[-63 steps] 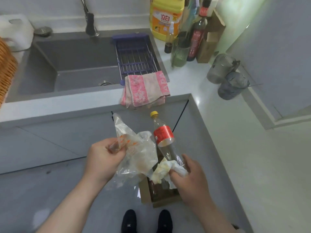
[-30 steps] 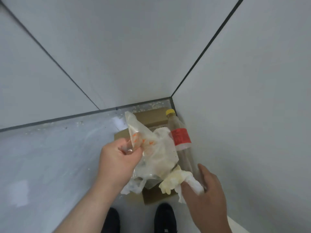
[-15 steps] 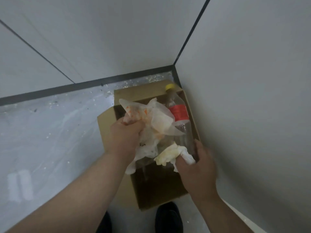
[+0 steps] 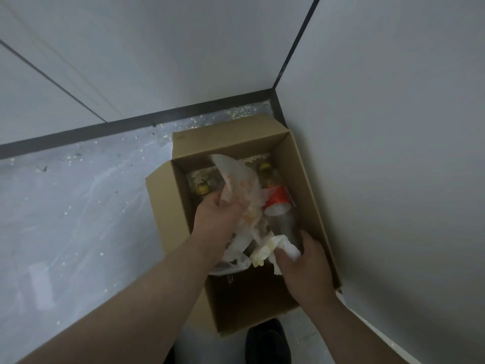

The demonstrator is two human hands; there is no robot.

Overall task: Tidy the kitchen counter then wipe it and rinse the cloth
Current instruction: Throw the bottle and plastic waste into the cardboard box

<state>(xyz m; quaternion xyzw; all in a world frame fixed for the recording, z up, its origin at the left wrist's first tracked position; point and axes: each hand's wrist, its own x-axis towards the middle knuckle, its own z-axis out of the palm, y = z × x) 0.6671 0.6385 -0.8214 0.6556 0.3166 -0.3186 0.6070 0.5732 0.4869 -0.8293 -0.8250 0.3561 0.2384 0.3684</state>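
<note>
Plastic bag and bottle now lowered into box.

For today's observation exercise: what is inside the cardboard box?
Inside the cardboard box: a red-labelled bottle, crumpled plastic bag, tissue, and another yellow cap. Both hands cover what lies beneath.
</note>
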